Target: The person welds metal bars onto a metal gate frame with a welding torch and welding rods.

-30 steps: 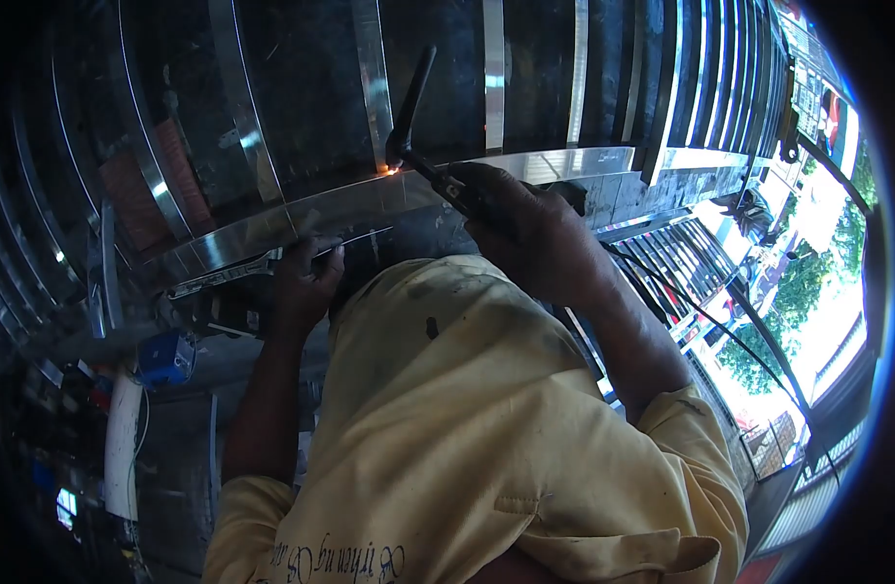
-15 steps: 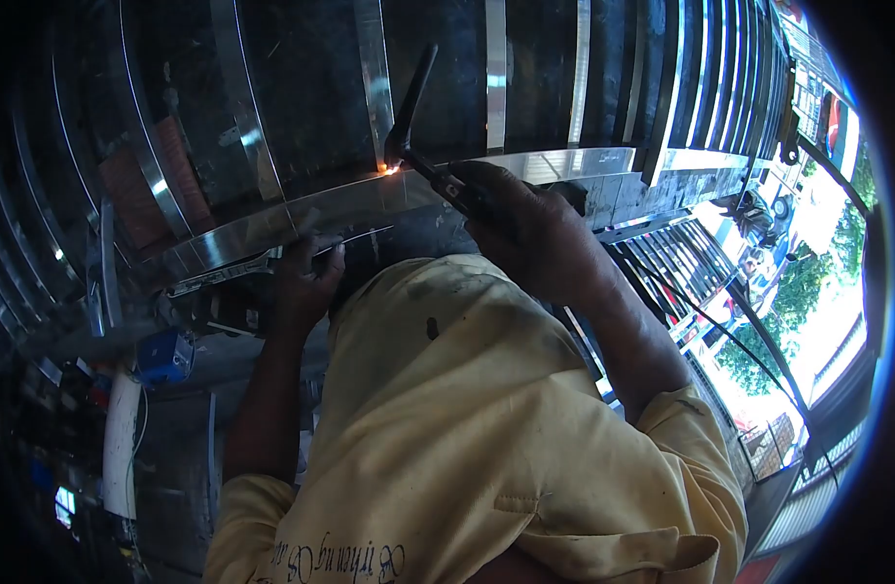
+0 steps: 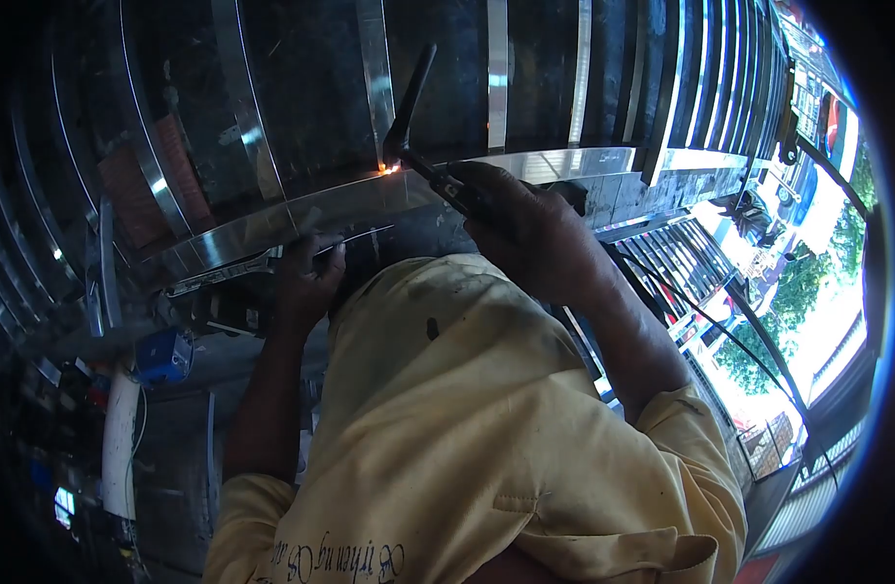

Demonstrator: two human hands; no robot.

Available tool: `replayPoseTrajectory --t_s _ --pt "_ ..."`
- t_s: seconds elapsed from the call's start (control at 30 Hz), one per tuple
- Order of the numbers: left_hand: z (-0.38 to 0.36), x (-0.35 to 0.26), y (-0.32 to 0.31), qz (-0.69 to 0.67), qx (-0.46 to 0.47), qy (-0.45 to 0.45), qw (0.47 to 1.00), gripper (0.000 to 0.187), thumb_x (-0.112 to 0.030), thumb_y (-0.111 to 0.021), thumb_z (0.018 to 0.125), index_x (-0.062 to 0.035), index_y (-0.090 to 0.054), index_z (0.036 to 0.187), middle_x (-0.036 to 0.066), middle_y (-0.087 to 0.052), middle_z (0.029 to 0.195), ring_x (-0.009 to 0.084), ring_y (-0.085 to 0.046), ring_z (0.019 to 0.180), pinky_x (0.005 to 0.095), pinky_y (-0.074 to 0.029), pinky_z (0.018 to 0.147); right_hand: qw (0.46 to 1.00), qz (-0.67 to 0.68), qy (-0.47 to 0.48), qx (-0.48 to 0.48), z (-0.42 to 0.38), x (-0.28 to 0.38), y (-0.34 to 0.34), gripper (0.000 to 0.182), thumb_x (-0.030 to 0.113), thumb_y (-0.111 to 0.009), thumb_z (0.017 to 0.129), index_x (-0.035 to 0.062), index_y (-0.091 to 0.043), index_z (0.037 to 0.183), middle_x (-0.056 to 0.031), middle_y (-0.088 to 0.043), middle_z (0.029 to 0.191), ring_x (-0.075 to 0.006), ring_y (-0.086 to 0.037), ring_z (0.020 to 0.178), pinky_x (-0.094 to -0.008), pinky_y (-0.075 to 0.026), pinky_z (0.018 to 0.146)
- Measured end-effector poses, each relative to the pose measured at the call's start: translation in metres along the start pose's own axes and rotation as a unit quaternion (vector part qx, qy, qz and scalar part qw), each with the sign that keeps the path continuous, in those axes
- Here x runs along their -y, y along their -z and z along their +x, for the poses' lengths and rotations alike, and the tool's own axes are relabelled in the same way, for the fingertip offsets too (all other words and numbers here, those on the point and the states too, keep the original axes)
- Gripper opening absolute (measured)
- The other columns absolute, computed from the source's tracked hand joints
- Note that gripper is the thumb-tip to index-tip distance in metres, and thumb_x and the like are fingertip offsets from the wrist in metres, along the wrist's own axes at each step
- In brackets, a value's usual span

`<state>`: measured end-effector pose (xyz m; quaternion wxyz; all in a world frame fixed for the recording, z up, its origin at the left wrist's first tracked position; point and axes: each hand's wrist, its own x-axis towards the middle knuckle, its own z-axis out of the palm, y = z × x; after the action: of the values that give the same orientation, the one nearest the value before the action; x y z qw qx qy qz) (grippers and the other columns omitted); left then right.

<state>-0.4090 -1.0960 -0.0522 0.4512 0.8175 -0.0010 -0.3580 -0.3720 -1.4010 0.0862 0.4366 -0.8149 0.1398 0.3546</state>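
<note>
My right hand (image 3: 540, 234) is closed around the handle of a black welding torch (image 3: 457, 190). The torch head lies beside a small glowing orange spot (image 3: 389, 169), where an upright metal bar (image 3: 375, 73) meets the long shiny rail (image 3: 350, 191). To the left, my left hand (image 3: 309, 273) has its fingers closed on a thin metal rod (image 3: 368, 233), whose tip points right, below the rail and apart from the glow.
Many parallel metal bars (image 3: 496, 78) run up from the rail. A blue box (image 3: 165, 356) and a white pipe (image 3: 122, 443) are at the lower left. Black cables (image 3: 705, 316) hang at the right, near another barred frame (image 3: 676, 263).
The orange glow at the joint has changed slightly in shape. Both hands and the torch are in nearly the same place.
</note>
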Motion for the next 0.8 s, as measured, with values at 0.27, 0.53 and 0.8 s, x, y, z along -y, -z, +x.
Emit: replayPoseTrajectory --t_s 0.27,0.53,0.8 --pt "-0.001 0.004 0.000 0.014 0.006 0.015 1.000 0.026 -0.023 -0.072 0.090 -0.0032 -0.072 0.107 0.019 -0.072 0.104 0.0332 -0.070 0.101 0.0405 -0.054 0.088 1.000 -0.010 -0.007 0.005 0.001 0.002 0.000 0.047 0.017 -0.064 0.098 0.0147 -0.050 0.143 -0.0194 -0.072 0.109 -0.0402 -0.071 0.102 -0.0461 -0.057 0.085" --pt "-0.001 0.008 -0.003 0.017 0.009 0.002 1.000 0.022 -0.016 -0.069 0.094 -0.0016 -0.070 0.109 0.017 -0.072 0.107 0.0252 -0.070 0.100 0.0363 -0.053 0.090 0.999 0.026 0.037 -0.014 -0.005 0.016 0.010 0.047 0.014 -0.065 0.096 0.0139 -0.052 0.142 -0.0187 -0.070 0.113 -0.0391 -0.071 0.103 -0.0461 -0.058 0.085" --pt "-0.002 0.009 -0.004 0.009 -0.009 -0.003 1.000 0.030 -0.024 -0.072 0.090 -0.0023 -0.071 0.110 0.021 -0.072 0.109 0.0343 -0.070 0.102 0.0417 -0.054 0.089 0.999 -0.010 0.044 -0.009 0.003 0.003 -0.001 0.044 0.014 -0.063 0.097 0.0134 -0.053 0.140 -0.0185 -0.070 0.116 -0.0387 -0.071 0.103 -0.0457 -0.058 0.086"
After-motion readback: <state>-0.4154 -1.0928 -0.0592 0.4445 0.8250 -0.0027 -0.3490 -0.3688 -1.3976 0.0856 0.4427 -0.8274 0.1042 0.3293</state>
